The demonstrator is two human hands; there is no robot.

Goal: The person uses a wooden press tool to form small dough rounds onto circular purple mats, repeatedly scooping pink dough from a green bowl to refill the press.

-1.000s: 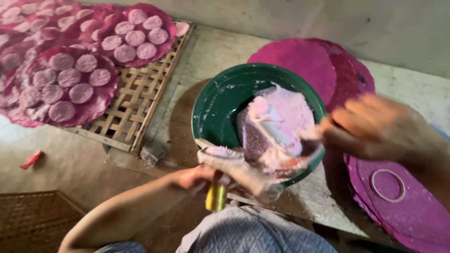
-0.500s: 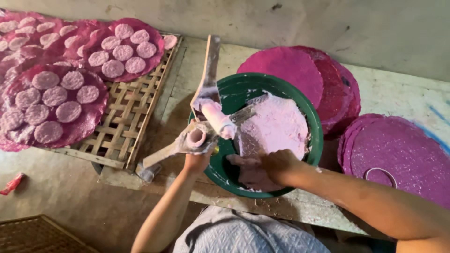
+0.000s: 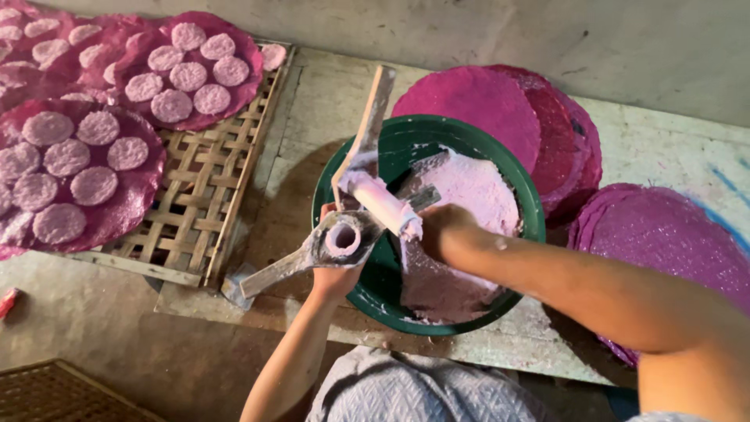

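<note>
My left hand (image 3: 337, 275) grips a wooden press tool (image 3: 344, 234) with two long handles and a round tube at the hinge, held over the near left rim of a green bowl (image 3: 469, 141). The tube and its plunger are coated in pale pink paste. My right hand (image 3: 441, 228) is down in the bowl on the heap of pink dough (image 3: 469, 203), fingers curled into it.
A woven bamboo rack (image 3: 207, 203) on the left carries round magenta sheets (image 3: 117, 195) topped with several pale pink discs. Stacks of bare magenta round sheets (image 3: 648, 242) lie right of and behind the bowl on a worn wooden board (image 3: 312, 101).
The view has drawn closer. My left hand has kept the press over the bowl's rim, and my right hand has moved up onto the dough beside the press.
</note>
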